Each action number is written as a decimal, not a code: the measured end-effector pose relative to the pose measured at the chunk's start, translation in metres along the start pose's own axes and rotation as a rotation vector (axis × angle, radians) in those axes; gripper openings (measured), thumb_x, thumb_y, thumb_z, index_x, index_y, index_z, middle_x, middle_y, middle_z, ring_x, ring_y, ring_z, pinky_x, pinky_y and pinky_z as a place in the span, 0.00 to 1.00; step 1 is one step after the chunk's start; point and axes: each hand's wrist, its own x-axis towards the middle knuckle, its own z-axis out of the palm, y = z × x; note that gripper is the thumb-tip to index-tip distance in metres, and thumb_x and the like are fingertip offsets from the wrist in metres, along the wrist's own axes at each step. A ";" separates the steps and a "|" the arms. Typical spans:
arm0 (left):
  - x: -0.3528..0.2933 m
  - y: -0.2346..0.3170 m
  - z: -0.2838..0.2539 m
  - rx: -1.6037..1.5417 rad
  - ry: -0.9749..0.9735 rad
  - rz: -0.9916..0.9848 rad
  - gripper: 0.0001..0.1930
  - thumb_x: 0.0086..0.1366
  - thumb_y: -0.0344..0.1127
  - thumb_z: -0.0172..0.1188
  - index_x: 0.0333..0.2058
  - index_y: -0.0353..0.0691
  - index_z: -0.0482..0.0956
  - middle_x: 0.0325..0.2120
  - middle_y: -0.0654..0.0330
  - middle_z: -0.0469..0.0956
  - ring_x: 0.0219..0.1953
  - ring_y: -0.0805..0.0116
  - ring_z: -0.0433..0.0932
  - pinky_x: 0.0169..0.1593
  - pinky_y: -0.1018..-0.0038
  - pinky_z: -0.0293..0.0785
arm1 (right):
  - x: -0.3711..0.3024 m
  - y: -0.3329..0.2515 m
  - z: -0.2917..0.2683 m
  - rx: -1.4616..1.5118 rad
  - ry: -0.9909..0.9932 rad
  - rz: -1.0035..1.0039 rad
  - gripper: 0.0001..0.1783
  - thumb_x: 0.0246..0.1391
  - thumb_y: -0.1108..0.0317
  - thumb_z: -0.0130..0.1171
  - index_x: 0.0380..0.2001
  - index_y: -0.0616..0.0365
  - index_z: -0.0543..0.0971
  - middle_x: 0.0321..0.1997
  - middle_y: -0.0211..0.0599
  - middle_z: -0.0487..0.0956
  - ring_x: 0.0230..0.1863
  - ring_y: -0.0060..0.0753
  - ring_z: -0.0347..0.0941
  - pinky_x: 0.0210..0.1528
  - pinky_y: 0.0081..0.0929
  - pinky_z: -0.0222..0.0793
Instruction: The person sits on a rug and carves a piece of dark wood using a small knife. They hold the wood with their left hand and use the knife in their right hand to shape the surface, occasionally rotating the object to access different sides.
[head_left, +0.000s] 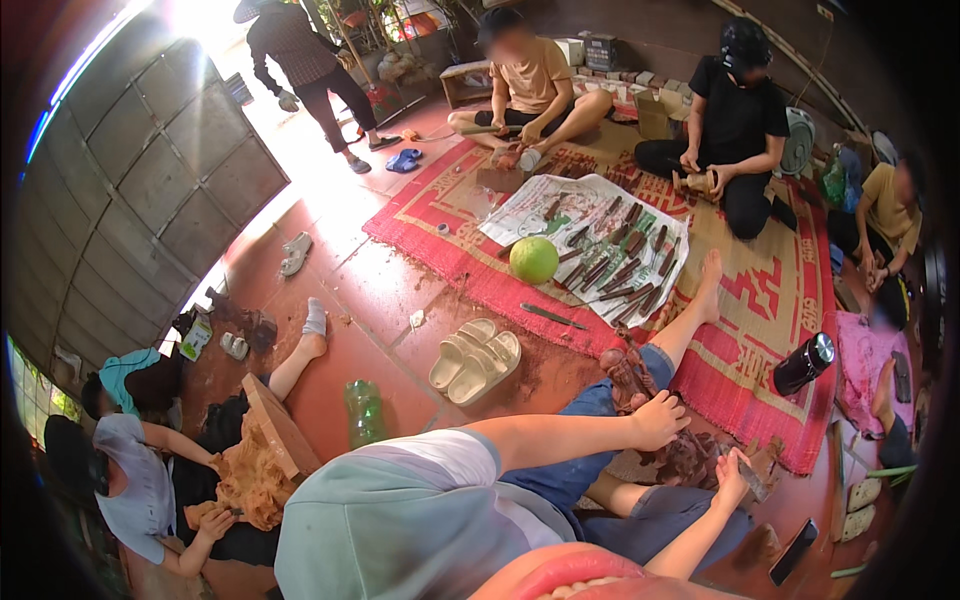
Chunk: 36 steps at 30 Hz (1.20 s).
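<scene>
A reddish-brown wood carving (690, 457) with a knobbly, figure-like upper part lies across my lap, between my legs. My left hand (658, 419) is closed against it, with curled fingers gripping its middle. Lower and further right, my right hand (731, 482) pinches a small flat grey piece (756, 484) beside the carving's right end. Whether that piece is a blade or an abrasive sheet I cannot make out. Part of the carving is hidden behind my left hand and forearm.
Several carving tools (625, 270) lie on a printed sheet (515, 212) over a red mat (755, 400), near a green round fruit (534, 260). Beige sandals (475, 362), a green bottle (364, 412), a black flask (803, 364) and a phone (794, 551) surround me. Other people sit working nearby.
</scene>
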 end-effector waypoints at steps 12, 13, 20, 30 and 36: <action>-0.012 0.006 -0.004 0.095 -0.021 0.068 0.22 0.60 0.47 0.52 0.53 0.55 0.73 0.49 0.55 0.68 0.54 0.52 0.61 0.61 0.50 0.48 | -0.011 -0.003 0.003 -0.058 -0.024 -0.024 0.12 0.55 0.64 0.59 0.41 0.57 0.77 0.39 0.33 0.76 0.38 0.27 0.74 0.47 0.28 0.69; -0.011 0.006 -0.003 0.100 -0.014 0.077 0.22 0.60 0.48 0.52 0.54 0.55 0.72 0.49 0.55 0.68 0.54 0.52 0.61 0.61 0.49 0.48 | -0.011 -0.003 0.004 -0.074 -0.022 -0.026 0.12 0.55 0.64 0.59 0.40 0.57 0.77 0.39 0.33 0.76 0.38 0.27 0.74 0.47 0.28 0.69; -0.012 0.004 -0.007 0.110 -0.020 0.025 0.30 0.57 0.46 0.57 0.57 0.42 0.66 0.50 0.57 0.67 0.54 0.55 0.61 0.62 0.53 0.49 | -0.011 -0.005 0.009 -0.092 -0.038 -0.047 0.12 0.55 0.64 0.59 0.40 0.57 0.77 0.37 0.31 0.76 0.36 0.25 0.74 0.42 0.25 0.69; 0.043 -0.014 -0.106 -0.123 -0.705 -0.107 0.34 0.61 0.49 0.52 0.61 0.38 0.57 0.57 0.49 0.61 0.59 0.48 0.59 0.58 0.54 0.58 | -0.009 -0.001 -0.002 -0.108 -0.050 -0.065 0.12 0.55 0.63 0.59 0.40 0.57 0.77 0.36 0.31 0.77 0.37 0.24 0.75 0.43 0.25 0.70; 0.072 -0.130 -0.321 -0.504 0.958 -0.413 0.23 0.66 0.35 0.47 0.56 0.30 0.56 0.25 0.54 0.76 0.26 0.59 0.75 0.34 0.66 0.75 | -0.020 -0.004 0.012 -0.110 -0.022 -0.041 0.11 0.54 0.65 0.60 0.39 0.56 0.78 0.34 0.30 0.77 0.33 0.22 0.75 0.38 0.22 0.70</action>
